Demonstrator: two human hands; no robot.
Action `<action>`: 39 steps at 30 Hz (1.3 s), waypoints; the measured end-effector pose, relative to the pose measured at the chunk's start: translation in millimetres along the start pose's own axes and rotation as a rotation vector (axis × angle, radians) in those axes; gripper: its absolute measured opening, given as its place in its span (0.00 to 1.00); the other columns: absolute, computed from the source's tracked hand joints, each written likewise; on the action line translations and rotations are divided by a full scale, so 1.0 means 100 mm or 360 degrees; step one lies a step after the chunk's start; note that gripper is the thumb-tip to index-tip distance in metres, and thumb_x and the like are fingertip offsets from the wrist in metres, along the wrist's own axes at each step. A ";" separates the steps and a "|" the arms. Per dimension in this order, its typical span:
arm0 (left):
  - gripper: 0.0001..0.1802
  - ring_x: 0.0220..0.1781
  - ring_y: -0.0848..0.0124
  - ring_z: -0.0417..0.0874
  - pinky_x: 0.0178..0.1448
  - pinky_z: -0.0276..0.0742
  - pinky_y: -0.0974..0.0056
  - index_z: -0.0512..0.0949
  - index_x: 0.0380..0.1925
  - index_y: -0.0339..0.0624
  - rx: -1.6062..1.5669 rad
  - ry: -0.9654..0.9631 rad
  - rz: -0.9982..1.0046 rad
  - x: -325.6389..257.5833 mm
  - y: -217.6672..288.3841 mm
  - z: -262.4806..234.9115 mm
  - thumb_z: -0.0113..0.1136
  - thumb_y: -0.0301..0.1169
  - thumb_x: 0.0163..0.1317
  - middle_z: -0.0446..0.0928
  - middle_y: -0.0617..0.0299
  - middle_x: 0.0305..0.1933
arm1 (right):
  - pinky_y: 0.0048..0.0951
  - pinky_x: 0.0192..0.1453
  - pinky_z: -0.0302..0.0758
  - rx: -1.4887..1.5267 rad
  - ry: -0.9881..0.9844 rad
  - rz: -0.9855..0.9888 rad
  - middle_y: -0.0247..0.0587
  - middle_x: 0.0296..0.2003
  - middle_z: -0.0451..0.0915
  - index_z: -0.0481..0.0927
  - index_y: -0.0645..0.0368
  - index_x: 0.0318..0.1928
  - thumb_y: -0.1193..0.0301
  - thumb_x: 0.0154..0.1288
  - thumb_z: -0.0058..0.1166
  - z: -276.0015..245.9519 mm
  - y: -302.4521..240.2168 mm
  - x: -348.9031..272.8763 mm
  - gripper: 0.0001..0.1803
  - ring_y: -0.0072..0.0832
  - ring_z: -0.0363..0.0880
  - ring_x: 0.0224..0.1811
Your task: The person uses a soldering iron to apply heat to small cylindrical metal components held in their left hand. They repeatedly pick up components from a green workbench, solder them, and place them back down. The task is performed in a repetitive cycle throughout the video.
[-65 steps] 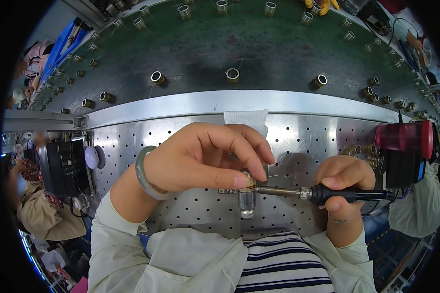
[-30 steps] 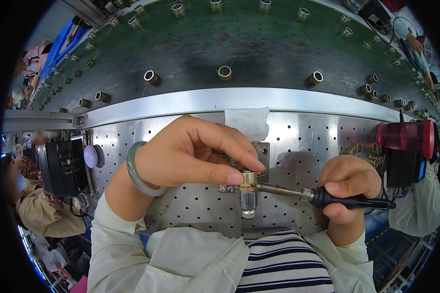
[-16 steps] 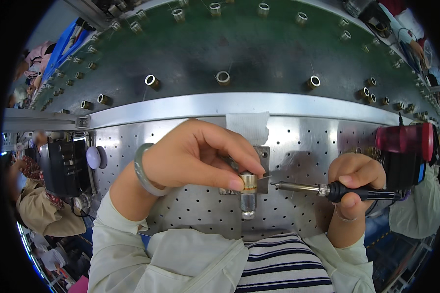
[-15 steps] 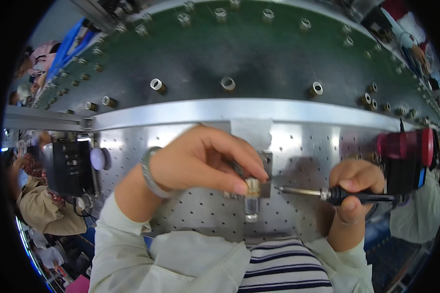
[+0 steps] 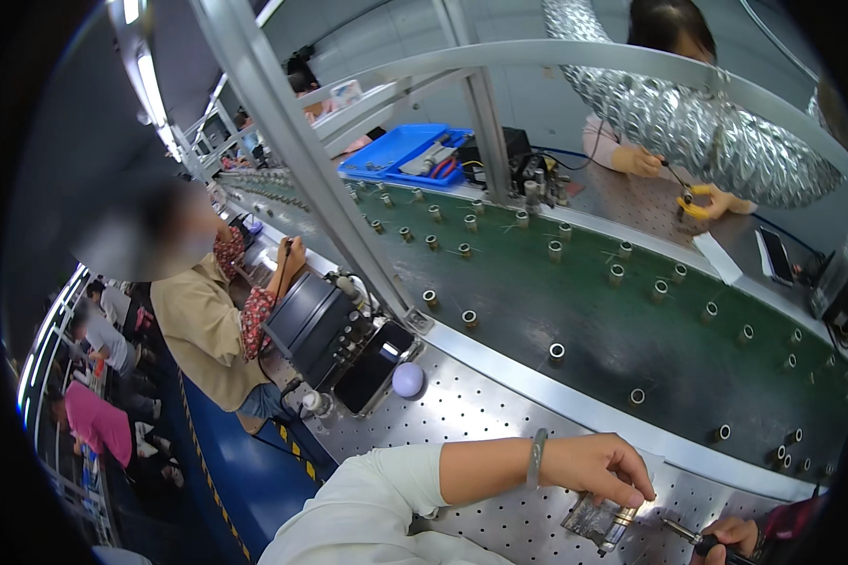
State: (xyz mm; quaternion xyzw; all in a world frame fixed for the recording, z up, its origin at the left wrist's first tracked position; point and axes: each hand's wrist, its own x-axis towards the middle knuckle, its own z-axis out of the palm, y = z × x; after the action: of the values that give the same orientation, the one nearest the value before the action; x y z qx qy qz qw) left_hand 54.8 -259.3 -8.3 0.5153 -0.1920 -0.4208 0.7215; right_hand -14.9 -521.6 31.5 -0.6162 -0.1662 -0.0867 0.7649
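My left hand [image 5: 594, 468], with a bangle on its wrist, is closed in a pinch at a small brass-and-silver metal cylinder [image 5: 623, 517]. That cylinder sits on or against a small metal fixture [image 5: 587, 517] on the perforated metal bench; my fingers hide part of the contact. To its right, my right hand [image 5: 735, 535] is wrapped round the black handle of a soldering iron [image 5: 685, 532]. The iron's thin metal tip points toward the cylinder and stands apart from it. My right hand is partly cut off by the picture's lower edge.
Beyond the bench runs a green conveyor [image 5: 575, 330] carrying several small metal cylinders. A purple ball [image 5: 407, 379] and a black equipment box [image 5: 325, 330] stand at the left. A metal post [image 5: 297, 151] rises there. Co-workers sit at left and across, beneath a silver duct [image 5: 688, 118].
The view has swung left and up, so my hands now appear at the lower right. My left hand still pinches the cylinder; my right still holds the soldering iron.
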 end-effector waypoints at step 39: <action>0.09 0.23 0.84 0.71 0.24 0.64 0.78 0.82 0.34 0.37 -0.0142 -0.0078 0.0092 -0.03 -0.07 0.07 0.63 0.32 0.58 0.79 0.69 0.27 | 0.16 0.25 0.60 -0.0247 0.0110 -0.0062 0.37 0.26 0.70 0.69 0.59 0.35 0.67 0.62 0.57 -0.04 0.10 -0.12 0.12 0.18 0.62 0.22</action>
State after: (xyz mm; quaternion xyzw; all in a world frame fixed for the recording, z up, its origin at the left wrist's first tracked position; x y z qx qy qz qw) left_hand 45.1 -262.0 -11.1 0.4664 -0.2056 -0.4203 0.7507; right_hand -22.4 -524.0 17.8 -0.6671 -0.1444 -0.1353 0.7182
